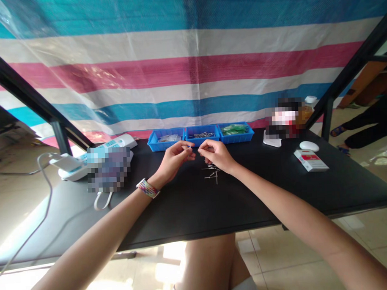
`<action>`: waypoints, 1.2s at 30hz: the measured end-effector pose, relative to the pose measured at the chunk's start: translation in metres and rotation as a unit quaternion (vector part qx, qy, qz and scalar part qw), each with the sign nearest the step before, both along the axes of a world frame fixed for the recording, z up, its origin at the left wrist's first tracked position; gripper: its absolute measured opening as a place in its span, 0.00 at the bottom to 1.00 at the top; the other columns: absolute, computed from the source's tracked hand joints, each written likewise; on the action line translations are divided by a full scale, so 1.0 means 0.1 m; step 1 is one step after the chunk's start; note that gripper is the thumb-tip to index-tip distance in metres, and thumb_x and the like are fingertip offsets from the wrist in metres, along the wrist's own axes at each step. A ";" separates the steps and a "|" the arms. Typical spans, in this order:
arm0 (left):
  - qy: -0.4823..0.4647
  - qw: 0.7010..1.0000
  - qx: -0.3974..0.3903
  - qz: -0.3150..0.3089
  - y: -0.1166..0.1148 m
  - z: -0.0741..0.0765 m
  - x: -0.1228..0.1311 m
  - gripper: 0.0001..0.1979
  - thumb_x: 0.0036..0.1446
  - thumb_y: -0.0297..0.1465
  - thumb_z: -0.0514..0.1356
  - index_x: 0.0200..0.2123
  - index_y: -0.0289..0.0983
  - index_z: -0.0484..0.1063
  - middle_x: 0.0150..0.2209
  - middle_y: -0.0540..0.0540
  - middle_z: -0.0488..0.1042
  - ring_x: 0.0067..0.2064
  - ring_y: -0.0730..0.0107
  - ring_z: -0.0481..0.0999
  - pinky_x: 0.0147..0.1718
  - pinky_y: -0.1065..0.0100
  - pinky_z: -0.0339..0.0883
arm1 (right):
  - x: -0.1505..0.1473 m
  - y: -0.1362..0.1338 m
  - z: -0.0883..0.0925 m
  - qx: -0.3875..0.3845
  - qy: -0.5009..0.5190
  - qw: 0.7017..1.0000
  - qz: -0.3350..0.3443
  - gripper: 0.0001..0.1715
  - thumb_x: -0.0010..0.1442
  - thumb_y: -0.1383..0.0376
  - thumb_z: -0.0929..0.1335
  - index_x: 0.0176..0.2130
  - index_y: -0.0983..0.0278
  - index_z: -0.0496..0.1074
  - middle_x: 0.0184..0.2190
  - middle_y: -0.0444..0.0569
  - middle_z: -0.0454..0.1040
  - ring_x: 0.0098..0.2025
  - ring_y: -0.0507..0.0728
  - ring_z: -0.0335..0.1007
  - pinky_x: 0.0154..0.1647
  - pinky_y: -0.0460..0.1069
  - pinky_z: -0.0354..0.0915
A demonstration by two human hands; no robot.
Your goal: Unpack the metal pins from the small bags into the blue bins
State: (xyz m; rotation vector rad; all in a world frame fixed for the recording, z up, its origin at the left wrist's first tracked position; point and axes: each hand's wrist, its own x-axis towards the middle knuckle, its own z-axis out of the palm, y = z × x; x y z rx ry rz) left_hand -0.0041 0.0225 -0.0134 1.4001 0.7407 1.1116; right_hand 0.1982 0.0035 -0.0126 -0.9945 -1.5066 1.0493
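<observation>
Thin pins (216,176): silvery, straight, scattered crosswise on the black desk (170,209), in front of the middle blue bin (197,141).
Left hand (178,157): pinched on a tiny pale piece (190,147), too small to identify.
Right hand (216,154): curled inward, apart from the left; cannot tell whether gripping anything.
Red-and-white box (311,160): at right, printed, too small to read.

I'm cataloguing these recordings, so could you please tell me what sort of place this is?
Probably a makeshift workbench for small parts: three blue bins stand in a row along the back of a black table, thin metallic pieces lie loose in front, and a striped plastic sheet hangs behind.
</observation>
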 end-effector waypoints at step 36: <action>0.109 0.993 0.027 0.019 0.02 0.01 -0.04 0.20 0.58 0.47 0.71 0.35 0.37 0.74 0.27 0.51 0.70 0.27 0.74 0.68 0.23 0.73 0.59 | 0.00 0.02 0.00 -0.107 0.149 0.983 0.008 0.18 0.47 0.59 0.80 0.33 0.64 0.75 0.28 0.41 0.74 0.25 0.50 0.72 0.23 0.45 0.73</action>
